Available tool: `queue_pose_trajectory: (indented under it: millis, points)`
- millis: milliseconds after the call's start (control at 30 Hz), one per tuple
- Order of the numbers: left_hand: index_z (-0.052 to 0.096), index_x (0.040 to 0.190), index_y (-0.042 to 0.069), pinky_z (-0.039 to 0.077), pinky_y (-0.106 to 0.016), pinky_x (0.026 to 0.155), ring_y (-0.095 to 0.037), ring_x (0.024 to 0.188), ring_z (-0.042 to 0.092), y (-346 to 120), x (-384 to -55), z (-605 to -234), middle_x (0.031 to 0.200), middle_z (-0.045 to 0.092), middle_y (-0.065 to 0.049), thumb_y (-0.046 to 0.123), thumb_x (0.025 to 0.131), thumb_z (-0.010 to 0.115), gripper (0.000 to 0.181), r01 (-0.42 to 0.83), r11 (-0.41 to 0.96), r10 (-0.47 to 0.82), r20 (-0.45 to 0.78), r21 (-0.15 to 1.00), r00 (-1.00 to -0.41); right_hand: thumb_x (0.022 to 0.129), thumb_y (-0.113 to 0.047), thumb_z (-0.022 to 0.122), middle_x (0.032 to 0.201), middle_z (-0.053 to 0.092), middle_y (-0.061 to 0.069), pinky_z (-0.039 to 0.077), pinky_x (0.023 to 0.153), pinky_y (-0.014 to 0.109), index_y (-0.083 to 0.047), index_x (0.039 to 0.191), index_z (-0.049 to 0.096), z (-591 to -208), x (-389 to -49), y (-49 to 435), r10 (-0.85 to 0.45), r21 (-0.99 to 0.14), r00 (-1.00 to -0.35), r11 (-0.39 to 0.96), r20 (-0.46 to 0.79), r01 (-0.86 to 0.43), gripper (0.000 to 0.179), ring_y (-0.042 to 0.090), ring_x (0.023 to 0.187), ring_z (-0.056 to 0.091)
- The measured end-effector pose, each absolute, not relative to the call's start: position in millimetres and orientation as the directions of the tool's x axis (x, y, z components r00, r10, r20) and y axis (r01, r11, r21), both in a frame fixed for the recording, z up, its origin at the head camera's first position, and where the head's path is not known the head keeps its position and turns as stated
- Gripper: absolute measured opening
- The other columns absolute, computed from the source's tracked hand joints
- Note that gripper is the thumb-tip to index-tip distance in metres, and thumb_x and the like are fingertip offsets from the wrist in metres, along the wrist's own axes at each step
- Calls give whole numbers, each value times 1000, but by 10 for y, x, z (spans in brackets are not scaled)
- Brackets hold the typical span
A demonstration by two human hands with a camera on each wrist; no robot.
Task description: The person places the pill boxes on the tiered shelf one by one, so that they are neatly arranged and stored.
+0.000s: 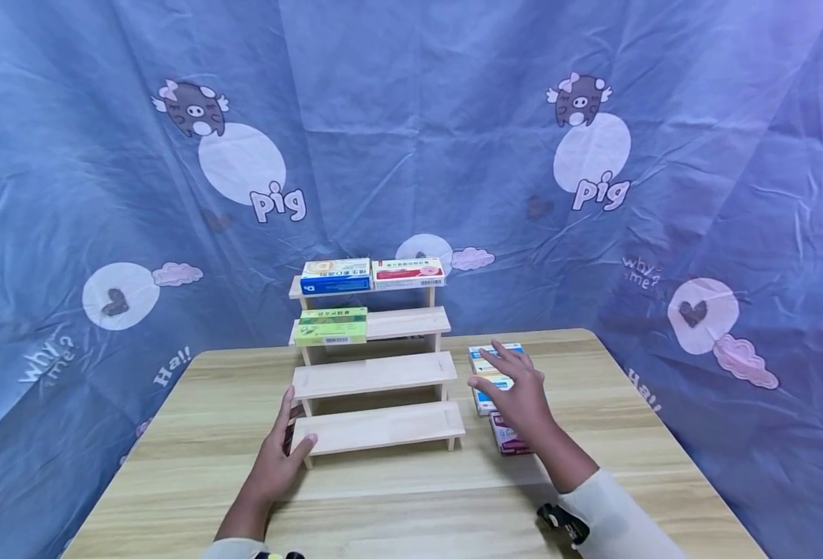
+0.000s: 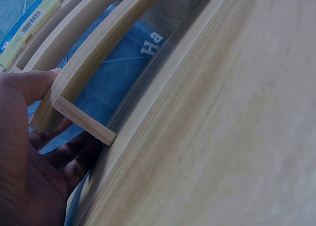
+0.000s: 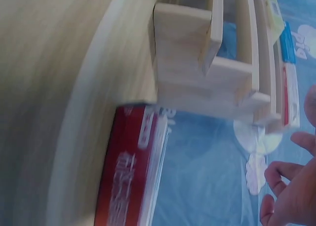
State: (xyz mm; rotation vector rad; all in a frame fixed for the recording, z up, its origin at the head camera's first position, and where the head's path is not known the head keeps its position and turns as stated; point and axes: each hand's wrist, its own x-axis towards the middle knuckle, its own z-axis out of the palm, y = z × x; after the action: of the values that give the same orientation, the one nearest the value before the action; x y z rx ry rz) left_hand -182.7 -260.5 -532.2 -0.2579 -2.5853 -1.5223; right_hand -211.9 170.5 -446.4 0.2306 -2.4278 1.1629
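Note:
A pale wooden step rack (image 1: 376, 376) with stacked tiers stands on the table. My left hand (image 1: 279, 458) holds its lowest tier by the left end, thumb on the board and fingers around the side by the leg (image 2: 86, 121). My right hand (image 1: 523, 392) hovers over a column of medicine boxes right of the rack, thumb and fingers spread, nothing between them. Under it lie blue-and-white boxes (image 1: 483, 402) and a maroon box (image 1: 501, 436), partly hidden by the hand. In the right wrist view, the maroon box (image 3: 126, 166) lies close to the camera, apart from the fingers.
On the top tier a blue-and-white box (image 1: 335, 279) sits beside a red-and-white box (image 1: 408, 273). A green box (image 1: 331, 330) lies at the left of the tier below. Behind the wooden table (image 1: 230, 396) hangs a blue printed cloth (image 1: 411, 155), also along both sides.

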Motion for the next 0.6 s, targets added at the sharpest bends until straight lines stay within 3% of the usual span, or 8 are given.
queue_pose_trajectory:
  millis: [100, 300, 600]
  points:
    - [2, 178, 24, 43, -57, 122, -56, 152, 46, -2614, -1828, -5328, 170, 40, -31, 23, 111, 66, 93, 219, 481, 80, 206, 849, -975, 92, -18, 89, 164, 54, 22, 22, 121, 85, -7, 147, 70, -4482, -2085, 1803, 28, -701, -904, 642, 426, -311, 59, 53, 154, 44]
    - [0, 178, 27, 41, -59, 123, -55, 154, 44, -2622, -1833, -5327, 172, 37, -30, 25, 111, 65, 94, 205, 475, 83, 189, 856, -979, 92, -14, 88, 164, 53, 23, 43, 121, 70, -6, 147, 69, -4494, -2016, 1983, 30, -707, -930, 659, 365, -257, 59, 50, 152, 48]
    - [1, 178, 24, 42, -66, 121, -58, 153, 44, -2609, -1825, -5296, 172, 36, -31, 23, 111, 65, 93, 204, 460, 88, 185, 864, -979, 94, -17, 87, 165, 52, 25, 45, 118, 71, -6, 149, 68, -4570, -1957, 2220, -27, -711, -957, 664, 288, -232, 59, 51, 150, 48]
